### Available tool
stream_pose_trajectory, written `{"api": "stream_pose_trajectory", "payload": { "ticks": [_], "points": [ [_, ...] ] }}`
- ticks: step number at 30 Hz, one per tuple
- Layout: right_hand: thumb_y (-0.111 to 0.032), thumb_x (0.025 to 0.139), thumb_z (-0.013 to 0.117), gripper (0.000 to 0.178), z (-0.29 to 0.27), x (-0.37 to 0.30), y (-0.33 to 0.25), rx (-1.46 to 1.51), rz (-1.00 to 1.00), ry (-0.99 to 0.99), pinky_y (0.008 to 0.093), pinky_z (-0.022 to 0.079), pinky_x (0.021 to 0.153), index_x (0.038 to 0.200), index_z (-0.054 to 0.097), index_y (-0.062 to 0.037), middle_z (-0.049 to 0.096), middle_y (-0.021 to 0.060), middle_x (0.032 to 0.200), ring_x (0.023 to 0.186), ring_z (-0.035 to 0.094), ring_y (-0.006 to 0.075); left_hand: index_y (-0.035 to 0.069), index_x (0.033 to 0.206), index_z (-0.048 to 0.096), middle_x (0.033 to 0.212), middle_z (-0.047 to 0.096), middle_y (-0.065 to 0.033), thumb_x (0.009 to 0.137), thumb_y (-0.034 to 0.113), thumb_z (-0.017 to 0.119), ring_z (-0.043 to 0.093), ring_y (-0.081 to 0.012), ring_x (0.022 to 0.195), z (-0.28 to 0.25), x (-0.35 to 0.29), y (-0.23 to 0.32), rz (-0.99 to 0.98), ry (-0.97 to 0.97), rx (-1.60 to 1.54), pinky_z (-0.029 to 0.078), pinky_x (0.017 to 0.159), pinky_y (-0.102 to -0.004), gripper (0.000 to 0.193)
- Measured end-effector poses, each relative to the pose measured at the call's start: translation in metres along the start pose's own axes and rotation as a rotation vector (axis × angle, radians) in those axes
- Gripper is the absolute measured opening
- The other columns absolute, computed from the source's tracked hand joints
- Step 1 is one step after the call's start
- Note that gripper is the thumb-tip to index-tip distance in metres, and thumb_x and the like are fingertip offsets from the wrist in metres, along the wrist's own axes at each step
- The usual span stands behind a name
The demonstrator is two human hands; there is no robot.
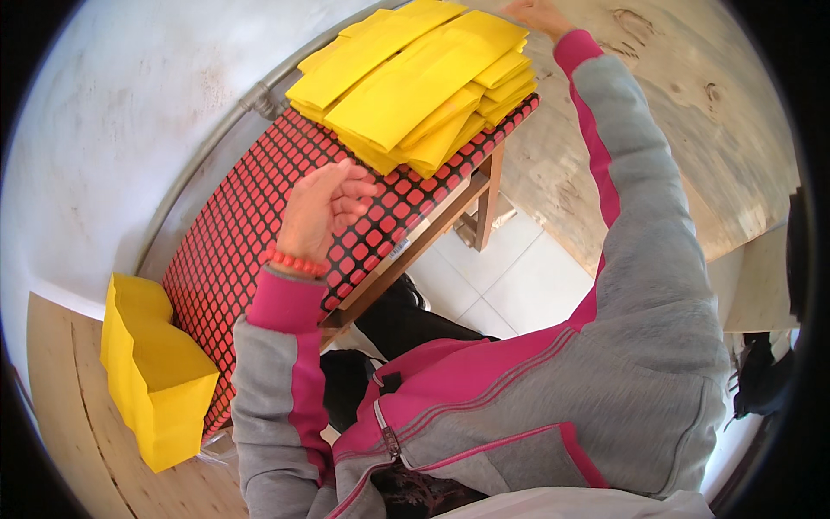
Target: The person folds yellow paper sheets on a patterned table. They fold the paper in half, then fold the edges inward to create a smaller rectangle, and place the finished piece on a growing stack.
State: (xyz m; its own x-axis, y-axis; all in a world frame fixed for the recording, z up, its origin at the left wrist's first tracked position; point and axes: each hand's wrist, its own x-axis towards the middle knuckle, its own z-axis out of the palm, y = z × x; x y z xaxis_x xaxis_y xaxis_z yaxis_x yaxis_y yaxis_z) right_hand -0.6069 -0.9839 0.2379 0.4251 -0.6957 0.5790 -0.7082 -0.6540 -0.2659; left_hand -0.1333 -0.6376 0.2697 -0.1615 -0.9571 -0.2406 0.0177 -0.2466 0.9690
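My left hand (325, 206), a red bead bracelet at its wrist, hovers over the red-and-black patterned tabletop (251, 203). Its fingers are loosely curled and a little apart, and nothing shows in them. Just beyond it lies a stack of flat, folded yellow pieces (424, 73) that look like bags, fanned unevenly across the table's far end. At the top edge my right hand (540, 16) reaches past the stack's far right corner, fingers stretched leftward and partly cut off; I see nothing held there.
An opened-out yellow bag-like piece (164, 372) stands at the table's near left end, by a wooden surface (73, 389). A grey pipe (203, 156) runs along the white wall behind. A large plywood board (657, 104) is at right, with white floor tiles (484, 277) below.
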Motion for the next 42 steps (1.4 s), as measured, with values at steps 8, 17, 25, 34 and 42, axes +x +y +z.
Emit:
{"api": "stream_pose_trajectory", "payload": {
  "ticks": [8,17,25,34,42],
  "points": [
    [-0.017,0.096,0.071,0.029,0.006,-0.139,-0.255,0.747,0.084,0.441,0.0281,0.055,0.087,0.119,0.063,-0.0004,0.07,0.0041,0.104,0.094,0.067,0.0111,-0.001,0.109,0.065,0.085,0.072,-0.0091,0.106,0.026,0.051,0.064,-0.0103,0.063,-0.035,-0.118,-0.069,-0.021,-0.17,-0.116,0.05,0.059,-0.0202,0.03],
    [-0.011,0.093,0.071,0.013,0.134,-0.269,-0.498,1.004,-0.092,-0.643,0.0313,0.052,0.07,0.102,0.067,-0.0024,0.066,0.0093,0.089,0.078,0.067,0.0218,0.005,0.104,0.067,0.086,0.072,-0.0038,0.103,0.03,0.059,0.066,-0.008,0.069,-0.105,-0.225,-0.275,-0.341,0.064,-0.032,0.051,0.063,-0.0205,0.027],
    [-0.022,0.097,0.061,0.017,0.212,-0.249,-0.604,0.888,-0.494,-0.794,0.0421,0.05,0.069,0.092,0.061,-0.0049,0.063,0.0132,0.082,0.077,0.064,0.0338,0.003,0.1,0.066,0.078,0.068,-0.0043,0.099,0.021,0.064,0.061,-0.0084,0.061,-0.105,-0.257,-0.395,-0.192,0.361,-0.013,0.049,0.056,-0.022,0.018],
    [-0.034,0.093,0.068,0.03,0.318,-0.196,-0.664,0.425,-0.387,-0.537,0.0439,0.05,0.069,0.095,0.062,-0.0045,0.066,0.0133,0.083,0.078,0.066,0.0342,0.001,0.098,0.066,0.078,0.069,-0.005,0.098,0.018,0.064,0.061,-0.0085,0.06,-0.11,-0.257,-0.393,-0.077,0.349,-0.165,0.052,0.057,-0.0229,0.018],
    [-0.051,0.093,0.066,0.045,0.367,-0.184,-0.681,0.446,-0.429,-0.198,0.0451,0.052,0.084,0.112,0.069,-0.0102,0.07,0.0117,0.108,0.096,0.067,0.0314,0.004,0.102,0.065,0.081,0.07,-0.0049,0.101,0.021,0.062,0.063,-0.0086,0.062,-0.117,-0.253,-0.404,0.002,0.292,-0.229,0.052,0.057,-0.0229,0.018]
  ]
}}
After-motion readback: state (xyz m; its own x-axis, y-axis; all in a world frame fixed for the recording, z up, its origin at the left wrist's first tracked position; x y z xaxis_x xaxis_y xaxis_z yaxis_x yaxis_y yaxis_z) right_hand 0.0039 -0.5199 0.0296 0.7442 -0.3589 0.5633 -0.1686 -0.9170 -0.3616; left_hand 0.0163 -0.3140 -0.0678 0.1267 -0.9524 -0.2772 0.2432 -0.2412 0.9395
